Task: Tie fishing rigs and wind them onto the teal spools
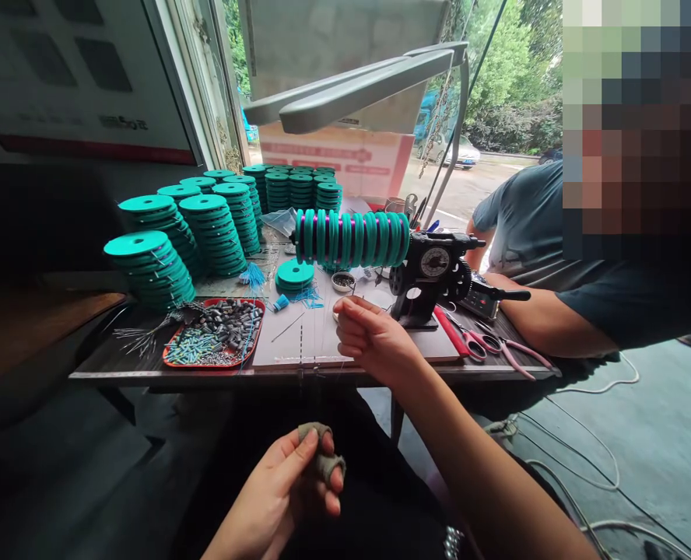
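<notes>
My right hand is raised over the table's front edge, its fingers curled together in a pinch; what they hold is too small to make out. Lower down, above my lap, my left hand has its thumb pressed to its fingers, with grey-green cloth wraps round some fingertips. Faint thin lines run near the hands. Beyond my right hand, a row of teal spools sits on the shaft of a black hand-crank winder. A white dish of small dark pieces stands below the spools.
Tall stacks of teal spools fill the back left. An orange-red tray holds metal weights and small tubes. Pink-handled scissors and pliers lie at the right edge. A person's arm rests beside the winder.
</notes>
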Available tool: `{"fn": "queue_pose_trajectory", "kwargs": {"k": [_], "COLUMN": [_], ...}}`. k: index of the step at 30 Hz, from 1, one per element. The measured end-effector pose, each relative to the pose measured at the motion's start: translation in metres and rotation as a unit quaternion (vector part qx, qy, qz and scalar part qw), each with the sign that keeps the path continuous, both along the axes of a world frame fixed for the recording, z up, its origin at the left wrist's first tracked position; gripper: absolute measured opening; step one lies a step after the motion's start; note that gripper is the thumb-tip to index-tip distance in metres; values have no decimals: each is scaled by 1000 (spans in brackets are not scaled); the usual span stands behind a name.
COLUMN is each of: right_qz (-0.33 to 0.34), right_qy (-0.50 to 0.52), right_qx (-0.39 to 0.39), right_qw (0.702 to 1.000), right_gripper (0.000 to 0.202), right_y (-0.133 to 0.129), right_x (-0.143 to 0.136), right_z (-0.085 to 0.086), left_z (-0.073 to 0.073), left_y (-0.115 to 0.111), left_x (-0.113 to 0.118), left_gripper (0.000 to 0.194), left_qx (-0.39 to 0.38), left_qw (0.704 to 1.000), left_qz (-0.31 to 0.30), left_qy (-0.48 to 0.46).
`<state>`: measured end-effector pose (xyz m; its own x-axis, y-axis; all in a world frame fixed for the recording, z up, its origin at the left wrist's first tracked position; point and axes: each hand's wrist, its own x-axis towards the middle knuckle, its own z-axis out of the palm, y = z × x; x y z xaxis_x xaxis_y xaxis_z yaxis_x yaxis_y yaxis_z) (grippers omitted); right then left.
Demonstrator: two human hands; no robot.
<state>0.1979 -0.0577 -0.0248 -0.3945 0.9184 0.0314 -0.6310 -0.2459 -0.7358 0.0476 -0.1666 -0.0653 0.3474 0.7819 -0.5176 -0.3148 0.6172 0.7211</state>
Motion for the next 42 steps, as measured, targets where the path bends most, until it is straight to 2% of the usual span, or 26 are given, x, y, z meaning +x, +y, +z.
{"fn": "queue_pose_trajectory", "kwargs": {"k": [12,20,26,28,30,32,33,36,37,38,39,40,42], "right_qz": [-8,-3,-6,-6,-25,-65,-90,-155,-167,-174,-177,-178,-183], "right_qy": [-10,-1,-7,-8,-21,-55,-81,-164,-185,-201,-213,-220,-223], "right_qx": [3,6,4,2,8,32,50,109,124,134,140,145,148], "right_qw": [1000,1000,1000,1000,999,996,991,968,960,955,951,948,946], "right_gripper": [14,13,13,15,17,21,23,24,23,22,21,20,18], "right_y": [2,4,4,5,6,7,9,13,14,15,16,16,17], "right_x": [3,4,4,4,4,5,5,8,9,11,12,13,15], "right_z": [0,-3,-3,-3,-2,0,1,5,6,8,9,9,10], "left_z": [6,-2,-2,-8,-18,-25,-25,-8,1,12,22,30,42], "left_y": [-1,-3,-3,-3,-2,1,5,20,28,37,46,56,76], "left_x": [-4,-3,-1,-1,-3,-4,-4,1,5,9,15,21,34], "left_gripper": [24,20,20,22,26,32,34,39,38,35,32,33,32], "left_qx": [-29,-18,-8,11,62,163,219,318,326,341,372,401,390], "left_qw": [996,996,998,999,997,969,935,784,763,761,774,798,870], "left_qz": [26,4,-2,-7,-25,-48,-54,-51,-54,-42,-10,36,109], "left_qy": [-81,-86,-62,-32,39,178,275,530,556,550,511,448,282]}}
